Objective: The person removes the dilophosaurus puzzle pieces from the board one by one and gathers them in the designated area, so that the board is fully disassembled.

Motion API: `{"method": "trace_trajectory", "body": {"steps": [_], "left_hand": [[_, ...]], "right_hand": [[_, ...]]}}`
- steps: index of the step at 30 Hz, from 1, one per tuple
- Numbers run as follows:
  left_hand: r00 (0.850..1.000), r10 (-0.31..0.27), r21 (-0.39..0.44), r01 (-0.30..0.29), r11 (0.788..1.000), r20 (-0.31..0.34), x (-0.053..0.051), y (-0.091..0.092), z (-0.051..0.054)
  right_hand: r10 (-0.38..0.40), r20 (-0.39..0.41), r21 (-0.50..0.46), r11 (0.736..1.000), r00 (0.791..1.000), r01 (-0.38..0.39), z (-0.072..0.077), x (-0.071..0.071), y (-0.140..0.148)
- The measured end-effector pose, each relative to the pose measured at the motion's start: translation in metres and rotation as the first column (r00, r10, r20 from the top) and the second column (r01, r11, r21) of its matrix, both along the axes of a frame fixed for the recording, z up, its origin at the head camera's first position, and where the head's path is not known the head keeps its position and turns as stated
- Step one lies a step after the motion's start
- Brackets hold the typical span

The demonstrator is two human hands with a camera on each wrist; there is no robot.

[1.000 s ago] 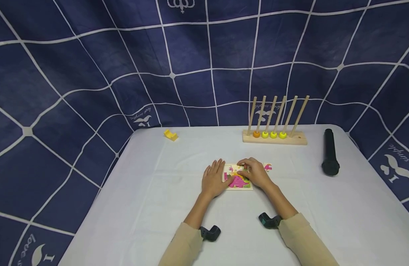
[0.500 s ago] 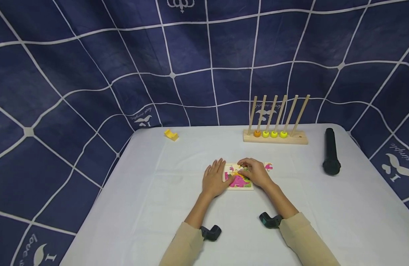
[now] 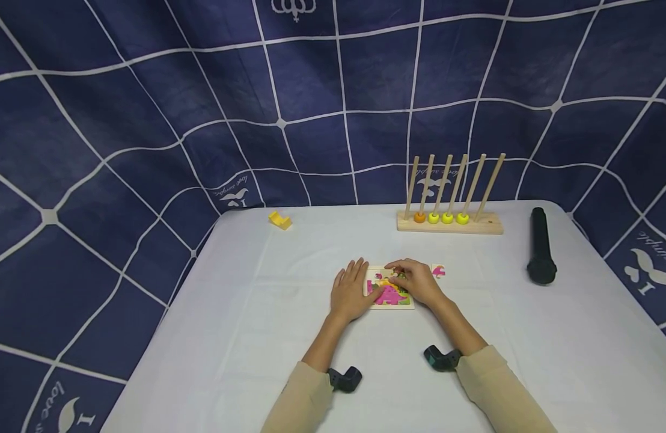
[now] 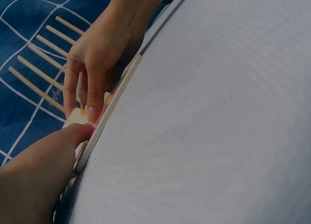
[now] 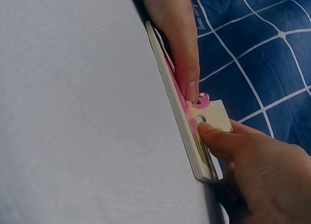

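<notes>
A small wooden jigsaw puzzle [image 3: 389, 296] with a pink dinosaur picture lies on the white-covered table. Over its left edge rests my left hand [image 3: 348, 293], fingers straight and thumb on the picture. My right hand [image 3: 418, 281] is at the upper right of the puzzle. In the right wrist view it pinches a cream puzzle piece [image 5: 219, 116] with a pink print, tilted up from the board; my left thumb is close to that piece. Just right of the board lies a loose puzzle piece [image 3: 438, 271] with pink on it. My right fingers hide part of the board.
A wooden peg stand [image 3: 484, 226] with several upright rods and coloured beads is at the back right. A black microphone-shaped object [image 3: 541, 252] lies at the far right. A yellow block [image 3: 280, 221] sits at the back left. A dark blue curtain [image 3: 317, 78] hangs behind.
My right fingertips shift slightly with the puzzle piece over the upper part of the board. My left hand stays in place on the puzzle.
</notes>
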State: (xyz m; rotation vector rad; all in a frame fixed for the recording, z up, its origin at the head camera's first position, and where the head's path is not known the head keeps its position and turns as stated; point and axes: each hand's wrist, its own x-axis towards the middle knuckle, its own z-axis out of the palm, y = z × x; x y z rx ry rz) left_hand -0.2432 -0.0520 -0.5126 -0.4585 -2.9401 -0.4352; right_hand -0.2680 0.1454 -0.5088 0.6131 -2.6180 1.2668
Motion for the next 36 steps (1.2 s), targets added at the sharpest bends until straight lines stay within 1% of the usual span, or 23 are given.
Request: {"method": "trace_trajectory", "body": {"steps": [6, 14, 23, 30, 36], "left_hand": [[1.0, 0.005, -0.013, -0.005, 1.0, 0.003, -0.0003, 0.0007, -0.0009], [1.0, 0.005, -0.009, -0.005, 1.0, 0.004, -0.0008, 0.0008, -0.0016], [1.0, 0.002, -0.008, -0.002, 1.0, 0.014, -0.001, 0.0003, -0.0004], [1.0, 0.007, -0.022, -0.006, 1.0, 0.031, -0.0014, 0.0006, 0.001], [1.0, 0.006, -0.016, -0.005, 1.0, 0.028, -0.0005, 0.0005, 0.0012]], "right_hand": [[0.022, -0.032, 0.002, 1.0, 0.999, -0.022, -0.0015, -0.0001, 0.001], [0.031, -0.04, 0.005, 1.0, 0.999, -0.031, -0.0022, -0.0011, 0.0016], [0.04, -0.066, -0.021, 0.999, 0.997, -0.042, -0.0037, -0.0012, 0.0017], [0.017, -0.057, -0.045, 0.999, 0.998, -0.019, -0.0031, -0.0006, 0.0008], [0.012, -0.036, -0.069, 0.997, 0.999, -0.015, -0.003, 0.0002, 0.0001]]}}
